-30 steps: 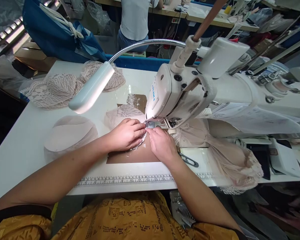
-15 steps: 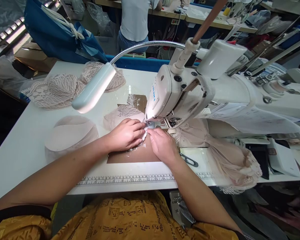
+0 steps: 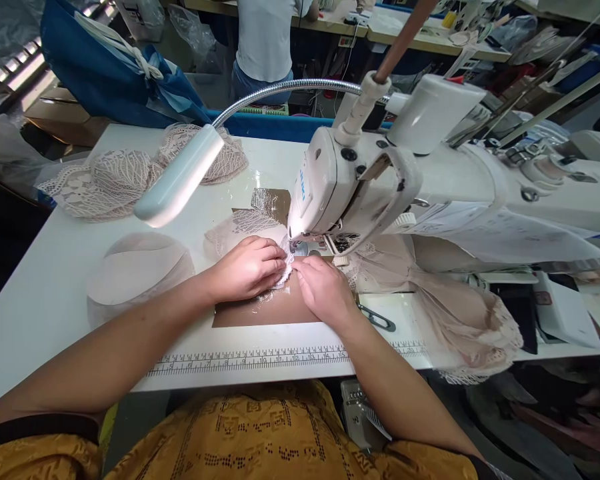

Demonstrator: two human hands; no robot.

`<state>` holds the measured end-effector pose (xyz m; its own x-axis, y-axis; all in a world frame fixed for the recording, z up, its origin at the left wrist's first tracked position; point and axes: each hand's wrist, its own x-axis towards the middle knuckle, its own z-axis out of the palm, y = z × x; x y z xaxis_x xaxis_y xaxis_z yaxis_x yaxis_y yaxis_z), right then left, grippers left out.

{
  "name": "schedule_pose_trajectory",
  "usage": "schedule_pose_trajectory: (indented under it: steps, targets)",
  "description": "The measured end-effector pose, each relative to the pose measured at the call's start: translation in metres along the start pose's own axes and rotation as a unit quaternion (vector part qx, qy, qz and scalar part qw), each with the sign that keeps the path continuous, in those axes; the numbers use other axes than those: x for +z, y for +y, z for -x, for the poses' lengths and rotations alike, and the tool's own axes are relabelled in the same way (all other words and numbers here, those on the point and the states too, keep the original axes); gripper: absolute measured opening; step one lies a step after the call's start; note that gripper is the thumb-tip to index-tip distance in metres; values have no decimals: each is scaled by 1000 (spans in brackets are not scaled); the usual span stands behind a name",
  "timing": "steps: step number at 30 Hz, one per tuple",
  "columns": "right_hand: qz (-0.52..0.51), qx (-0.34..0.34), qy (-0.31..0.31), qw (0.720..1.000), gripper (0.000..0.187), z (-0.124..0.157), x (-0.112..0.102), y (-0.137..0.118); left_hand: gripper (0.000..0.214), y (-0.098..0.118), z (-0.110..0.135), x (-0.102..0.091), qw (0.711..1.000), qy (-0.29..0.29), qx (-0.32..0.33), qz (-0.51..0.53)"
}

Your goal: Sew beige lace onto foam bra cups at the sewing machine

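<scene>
My left hand lies curled over a pale lace piece on the sewing table, fingertips pinching its edge just in front of the needle. Close beside it, my right hand pinches the same lace edge from the right. Both hands meet under the head of the white sewing machine. The lace under my fingers is mostly hidden by them.
A gooseneck lamp hangs over the table's left. Lace cups lie at the back left, a stack of smooth beige cups nearer. Snips rest right of my wrist; sewn lace drapes off the right. Another person stands behind the table.
Both hands have drawn slightly toward me and to the left with the lace edge; my left fingers are more curled. The view shifted a little.
</scene>
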<state>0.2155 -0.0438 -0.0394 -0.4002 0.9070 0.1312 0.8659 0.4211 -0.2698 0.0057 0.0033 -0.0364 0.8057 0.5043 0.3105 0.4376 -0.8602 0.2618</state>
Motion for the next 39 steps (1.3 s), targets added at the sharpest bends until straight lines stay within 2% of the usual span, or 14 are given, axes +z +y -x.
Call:
schedule_pose_trajectory:
  steps: [7,16,22,26,31,35,39]
  targets:
    - [-37,-6,28,999,32,1,1,3,34,6,-8,2,997,23,-44,-67]
    - [-52,-29,19,998,29,4,1,5,30,8,-12,11,996,5,-81,-45]
    - [-56,-8,57,997,31,3,3,5,25,6,-13,8,996,3,-91,14]
    - [-13,-29,26,999,33,1,4,5,22,5,-13,6,990,13,-109,91]
    - [12,-45,19,999,34,1,3,6,24,6,-13,7,967,47,-170,186]
    - [-6,-46,18,999,34,2,1,8,22,7,-11,12,983,47,-119,134]
    - [-32,-11,37,999,34,2,-1,6,22,7,-8,15,992,34,-95,79]
